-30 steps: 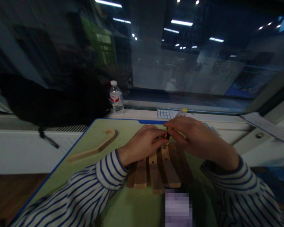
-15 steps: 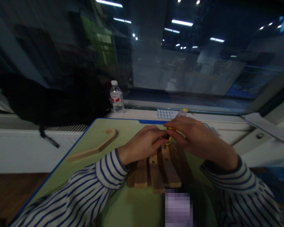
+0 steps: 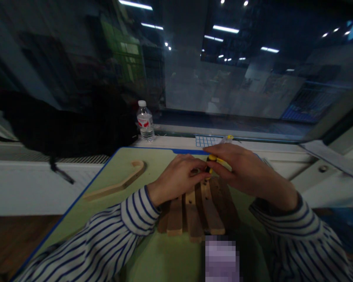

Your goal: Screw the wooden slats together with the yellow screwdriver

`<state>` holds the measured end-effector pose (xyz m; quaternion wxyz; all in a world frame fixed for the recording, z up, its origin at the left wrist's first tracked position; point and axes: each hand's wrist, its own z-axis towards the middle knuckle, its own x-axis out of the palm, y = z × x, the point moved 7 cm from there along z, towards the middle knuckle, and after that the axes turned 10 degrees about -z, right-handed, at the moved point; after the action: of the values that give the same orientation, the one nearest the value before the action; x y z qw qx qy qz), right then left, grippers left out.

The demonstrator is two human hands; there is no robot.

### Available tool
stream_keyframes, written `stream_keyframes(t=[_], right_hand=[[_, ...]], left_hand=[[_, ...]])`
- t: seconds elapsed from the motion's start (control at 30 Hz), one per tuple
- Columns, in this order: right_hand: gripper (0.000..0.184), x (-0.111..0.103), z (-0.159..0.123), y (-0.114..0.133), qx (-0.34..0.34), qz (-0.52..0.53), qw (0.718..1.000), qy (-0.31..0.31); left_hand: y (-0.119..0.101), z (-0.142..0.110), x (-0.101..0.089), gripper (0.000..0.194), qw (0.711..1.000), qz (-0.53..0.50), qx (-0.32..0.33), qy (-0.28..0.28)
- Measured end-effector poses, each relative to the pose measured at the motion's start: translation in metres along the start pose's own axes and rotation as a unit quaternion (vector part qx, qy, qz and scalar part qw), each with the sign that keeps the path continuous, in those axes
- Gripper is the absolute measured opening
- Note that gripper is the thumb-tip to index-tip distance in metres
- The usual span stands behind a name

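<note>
My left hand is closed, its thumb and fingertips pinched at the lower part of a short yellow-and-black screwdriver. That tool stands nearly upright over the far end of a wooden slat. From the other side, my right hand has its thumb and fingers about the yellow top of the handle. Two more wooden slats, a middle one and a left one, lie side by side, with dark holes in them. Whatever is under the screwdriver's tip is hidden by my fingers.
A hooked wooden piece lies on the left of the green table. On the sill stand a water bottle and a black bag. A blue-gridded sheet lies behind my hands. Near my body is a blurred-out purplish object.
The right fingers have loosened and spread slightly around the handle, so more of its yellow top shows. My left hand stays at nearly the same spot.
</note>
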<state>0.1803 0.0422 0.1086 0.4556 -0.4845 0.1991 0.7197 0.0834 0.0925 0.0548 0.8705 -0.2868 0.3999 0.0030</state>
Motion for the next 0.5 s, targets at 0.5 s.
stream_keyframes(t=[0.5], right_hand=[[0.027, 0.0041, -0.0006, 0.001, -0.009, 0.004, 1.0, 0.029]], left_hand=[[-0.0019, 0.0, 0.0053, 0.018, 0.999, 0.016, 0.012, 0.05]])
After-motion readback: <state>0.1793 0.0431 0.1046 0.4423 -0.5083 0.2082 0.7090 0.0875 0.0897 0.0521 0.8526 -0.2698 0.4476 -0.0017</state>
